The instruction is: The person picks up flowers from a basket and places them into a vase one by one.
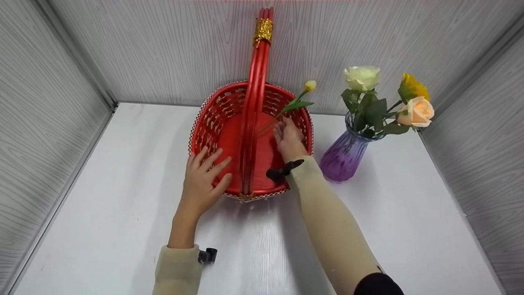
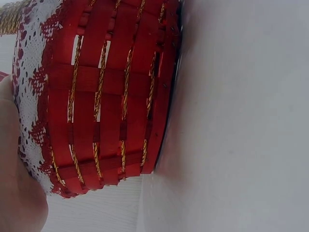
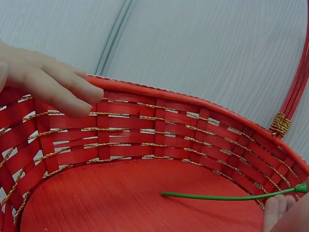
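A red woven basket with a tall handle stands at the back of the table. My left hand lies over its front-left rim, fingers spread and fairly straight. From the left wrist, part of that hand shows against the lace-trimmed edge. My right hand reaches inside the basket on the right, palm partly upturned, fingers loosely bent. Close beyond its fingertips runs the stem of a pale yellow tulip. The bud leans past the back-right rim, and the green stem ends low over the basket floor.
Right of the basket stands a blue-purple vase holding a white rose, a peach rose and a yellow flower. Wood-grain panels enclose the white table at the back and sides.
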